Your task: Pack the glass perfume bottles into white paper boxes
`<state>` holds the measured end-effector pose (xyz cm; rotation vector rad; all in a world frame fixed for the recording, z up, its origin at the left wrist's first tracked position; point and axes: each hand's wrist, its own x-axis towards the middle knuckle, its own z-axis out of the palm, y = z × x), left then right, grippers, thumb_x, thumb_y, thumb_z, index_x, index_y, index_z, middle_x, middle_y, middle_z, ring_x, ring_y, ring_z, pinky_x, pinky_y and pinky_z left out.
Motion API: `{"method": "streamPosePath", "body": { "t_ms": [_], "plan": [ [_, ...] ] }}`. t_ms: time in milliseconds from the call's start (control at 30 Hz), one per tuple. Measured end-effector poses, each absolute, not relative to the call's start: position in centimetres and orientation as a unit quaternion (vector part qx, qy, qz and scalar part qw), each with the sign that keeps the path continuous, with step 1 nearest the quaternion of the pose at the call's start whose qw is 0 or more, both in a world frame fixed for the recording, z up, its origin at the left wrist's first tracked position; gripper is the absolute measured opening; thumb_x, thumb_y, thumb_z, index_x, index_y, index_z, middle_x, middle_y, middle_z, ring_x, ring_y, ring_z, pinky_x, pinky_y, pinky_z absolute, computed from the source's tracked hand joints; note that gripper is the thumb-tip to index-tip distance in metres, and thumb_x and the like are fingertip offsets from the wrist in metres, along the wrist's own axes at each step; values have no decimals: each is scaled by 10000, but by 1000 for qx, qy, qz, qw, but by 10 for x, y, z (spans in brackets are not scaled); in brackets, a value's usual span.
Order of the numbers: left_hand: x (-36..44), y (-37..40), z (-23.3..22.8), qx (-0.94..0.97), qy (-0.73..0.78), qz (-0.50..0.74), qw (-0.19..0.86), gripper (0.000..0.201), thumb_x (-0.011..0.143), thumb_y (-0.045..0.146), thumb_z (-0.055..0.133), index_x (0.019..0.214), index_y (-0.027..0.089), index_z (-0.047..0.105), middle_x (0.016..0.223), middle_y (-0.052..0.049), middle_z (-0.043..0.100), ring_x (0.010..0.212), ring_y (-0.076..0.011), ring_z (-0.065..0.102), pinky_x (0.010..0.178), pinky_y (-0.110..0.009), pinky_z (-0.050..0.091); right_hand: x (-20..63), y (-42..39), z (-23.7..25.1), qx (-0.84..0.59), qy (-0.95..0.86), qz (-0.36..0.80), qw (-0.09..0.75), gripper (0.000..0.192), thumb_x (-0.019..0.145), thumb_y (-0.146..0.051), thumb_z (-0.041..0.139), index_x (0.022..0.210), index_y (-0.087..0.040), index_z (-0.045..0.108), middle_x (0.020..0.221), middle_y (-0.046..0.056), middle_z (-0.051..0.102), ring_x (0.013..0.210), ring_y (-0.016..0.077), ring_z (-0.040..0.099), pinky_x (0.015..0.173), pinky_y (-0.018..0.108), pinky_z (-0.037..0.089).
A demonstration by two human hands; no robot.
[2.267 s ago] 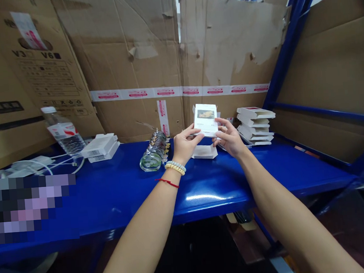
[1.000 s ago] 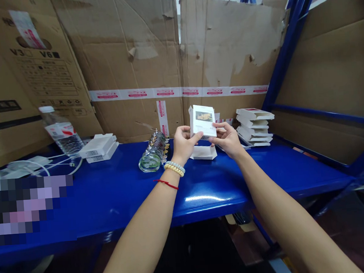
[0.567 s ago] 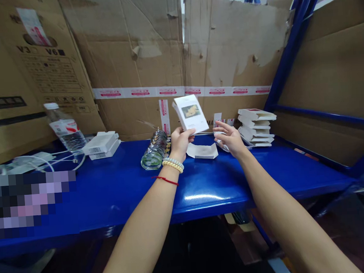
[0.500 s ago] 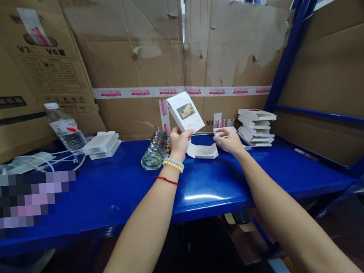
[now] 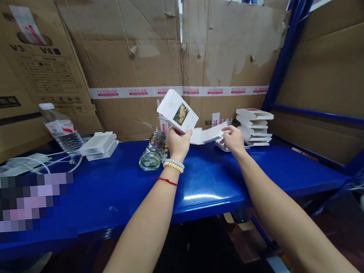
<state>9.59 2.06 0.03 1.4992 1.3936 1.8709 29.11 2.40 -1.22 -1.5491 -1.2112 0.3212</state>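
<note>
My left hand (image 5: 177, 142) holds up a small white box (image 5: 177, 110) with a yellow picture on its face, tilted to the left above the blue shelf (image 5: 117, 191). My right hand (image 5: 233, 138) grips a flat white carton blank (image 5: 208, 134), lifted off the shelf and reaching toward my left hand. A glass bottle (image 5: 154, 155) lies on its side just left of my left wrist. A stack of folded white boxes (image 5: 254, 126) stands right of my right hand.
A plastic water bottle (image 5: 61, 130) and two flat white boxes (image 5: 99, 145) sit at the back left, with white cables (image 5: 31, 163) beside them. Large cardboard sheets (image 5: 132, 52) line the back. A blue rack upright (image 5: 283, 46) rises at the right.
My right hand let go of the picture box, reached down and picked up the flat blank from the shelf. My left hand tilted the box up and to the left.
</note>
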Motion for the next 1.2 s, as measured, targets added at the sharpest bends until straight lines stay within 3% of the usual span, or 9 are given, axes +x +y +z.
{"method": "streamPosePath", "body": {
  "t_ms": [100,267,467,633,733,867,967,1100,1200],
  "plan": [
    [97,20,-4,558,522,625,162,374,645,291,733,952,160,564,960,-111,707,910,-253,676,841,-350,507,299,25,-9,-627,-430,114,640,237,750,-92,411,906,-170,572,525,-46,538,358,107,535,396,216,443],
    [99,26,-23,654,573,468,154,479,658,180,717,1077,167,485,1053,-157,694,994,-288,669,856,-364,504,303,30,-7,-521,-336,167,766,126,793,-101,418,865,-185,478,738,-27,528,514,98,639,399,200,515],
    [96,29,-36,688,634,321,147,495,693,168,696,1128,151,461,1088,-212,664,1057,-328,645,865,-385,495,300,29,-2,-450,-282,264,805,167,732,-56,432,834,-179,483,738,-32,524,487,77,608,361,171,475],
    [96,27,-34,683,624,347,153,646,641,172,729,1203,136,411,1136,-215,628,1091,-325,619,889,-386,486,300,24,2,-444,-259,289,808,219,615,-49,443,781,-172,513,599,-52,514,381,67,497,302,158,339],
    [99,25,-29,664,597,435,120,738,620,228,738,1254,105,381,1235,-236,546,1182,-325,549,957,-397,456,300,25,0,-445,-276,288,802,241,541,-63,453,741,-168,537,550,-60,508,376,71,475,305,164,308],
    [101,18,-17,594,503,625,47,426,725,234,622,1121,141,495,1158,-160,557,1078,-252,576,960,-387,454,299,32,-8,-444,-339,245,792,214,519,-121,494,711,-167,575,553,-58,516,416,71,439,329,175,309],
    [102,11,-8,583,401,697,119,288,810,327,548,1046,163,529,1023,-105,605,915,-197,613,867,-355,495,298,33,-13,-431,-404,216,777,156,561,-194,528,707,-172,578,584,-48,528,483,82,463,406,192,367],
    [106,3,-4,641,276,641,320,463,827,478,532,1168,168,487,1051,-106,653,940,-195,646,835,-326,511,292,26,-12,-433,-480,154,747,116,631,-240,510,712,-182,568,612,-39,526,548,94,486,514,219,402],
    [112,1,-6,654,243,603,386,560,750,480,647,1188,174,477,1136,-121,656,1029,-220,640,881,-336,505,286,21,-11,-411,-511,134,743,114,647,-248,540,740,-209,487,606,-58,500,536,91,467,530,219,383]
  ]
}}
